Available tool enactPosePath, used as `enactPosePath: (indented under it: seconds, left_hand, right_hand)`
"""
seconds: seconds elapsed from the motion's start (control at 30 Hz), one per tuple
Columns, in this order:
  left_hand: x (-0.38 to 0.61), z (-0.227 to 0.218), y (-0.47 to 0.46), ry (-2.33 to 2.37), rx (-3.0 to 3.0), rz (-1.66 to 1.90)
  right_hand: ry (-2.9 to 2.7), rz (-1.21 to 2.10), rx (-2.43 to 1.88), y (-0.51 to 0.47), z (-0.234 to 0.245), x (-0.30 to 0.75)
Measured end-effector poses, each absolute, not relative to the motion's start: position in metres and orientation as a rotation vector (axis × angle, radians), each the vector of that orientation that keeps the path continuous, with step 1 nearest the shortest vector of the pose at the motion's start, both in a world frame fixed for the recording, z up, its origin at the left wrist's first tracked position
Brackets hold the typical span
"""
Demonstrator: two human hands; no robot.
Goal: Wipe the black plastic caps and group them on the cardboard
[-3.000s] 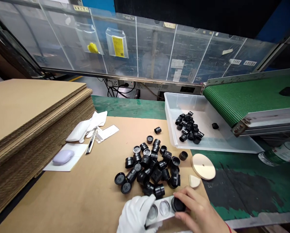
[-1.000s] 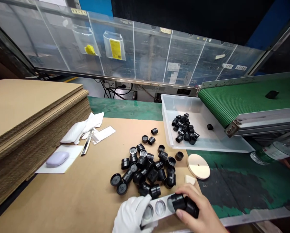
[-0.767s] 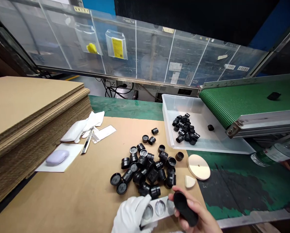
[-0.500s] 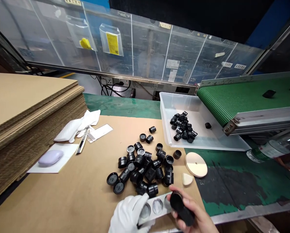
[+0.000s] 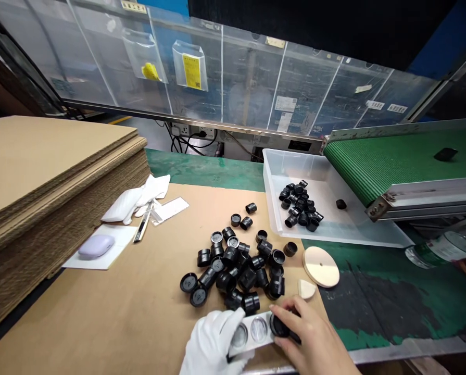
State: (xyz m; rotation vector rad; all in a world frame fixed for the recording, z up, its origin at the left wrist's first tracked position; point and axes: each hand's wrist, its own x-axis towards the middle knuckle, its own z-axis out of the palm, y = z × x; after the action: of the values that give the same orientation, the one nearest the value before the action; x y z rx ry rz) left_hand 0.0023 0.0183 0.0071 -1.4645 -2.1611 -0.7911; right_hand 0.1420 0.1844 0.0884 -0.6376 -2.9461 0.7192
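My left hand (image 5: 213,344), in a white glove, grips the left end of a pale strip (image 5: 248,345) between thumb and fingers. Round, shiny, clear discs (image 5: 258,329) sit along the strip. My bare right hand (image 5: 313,333) has its fingers closed around a black round cap (image 5: 278,326), which lies against the strip's right end and covers the disc there. A second dark part shows under the right fingers, mostly hidden. Just beyond both hands, a loose pile of black caps (image 5: 231,256) lies on the cardboard, some upright, some on their sides.
A clear plastic tray (image 5: 353,235) with more black caps stands at the back right, beneath the end of a green conveyor (image 5: 397,156). Nearby lie a cream disc (image 5: 320,266) and a wedge (image 5: 306,289). Stacked cardboard (image 5: 61,198), a cutter knife (image 5: 142,227) and a lilac case (image 5: 96,245) occupy the left.
My right hand has turned over and brought the black cap, whose open mouth was showing, down onto the strip's right end. My left hand keeps its hold. The camera view has shifted slightly.
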Motion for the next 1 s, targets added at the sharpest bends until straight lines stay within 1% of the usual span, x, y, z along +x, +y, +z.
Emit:
enactPosePath:
  seconds: [0.3, 0.43, 0.57, 0.7, 0.9, 1.0]
  left_hand:
    - [0.003, 0.005, 0.018, -2.191, -1.478, -0.805]
    - [0.003, 0.005, 0.017, -2.173, -1.466, -0.822]
    - [0.003, 0.002, 0.017, -2.177, -1.452, -0.836]
    - [0.004, -0.001, 0.015, -2.233, -1.466, -0.821]
    - [0.003, 0.001, 0.015, -2.206, -1.498, -0.787]
    - [0.003, 0.001, 0.016, -2.177, -1.482, -0.811]
  right_hand:
    - [-3.064, 0.647, -0.665, 0.187, 0.096, 0.134]
    - [-3.091, 0.714, -0.646, 0.191, 0.104, 0.131]
    - [-2.988, 0.87, -0.553, 0.2, 0.111, 0.137]
    - [-2.946, 0.884, -0.477, 0.206, 0.116, 0.142]
    - [-2.933, 0.94, -0.454, 0.191, 0.106, 0.128]
    - [-2.987, 0.897, -0.458, 0.18, 0.1, 0.12]
